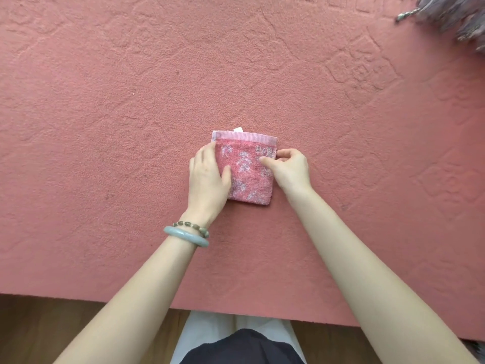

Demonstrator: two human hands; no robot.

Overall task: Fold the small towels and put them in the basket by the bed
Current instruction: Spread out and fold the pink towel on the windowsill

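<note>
A small pink towel [248, 166] with a pale flower pattern lies folded into a square on the pink bedspread [131, 114]. A lilac hem band and a white tag show along its far edge. My left hand [208, 177] lies flat over the towel's left side, fingers straight, thumb resting on the cloth. My right hand [287, 168] pinches the towel's right edge between thumb and curled fingers. The basket is not in view.
A grey-purple fringed fabric [451, 14] lies at the far right corner of the bed. The bed's near edge runs across the bottom, with wooden floor [52, 332] below it and my legs between.
</note>
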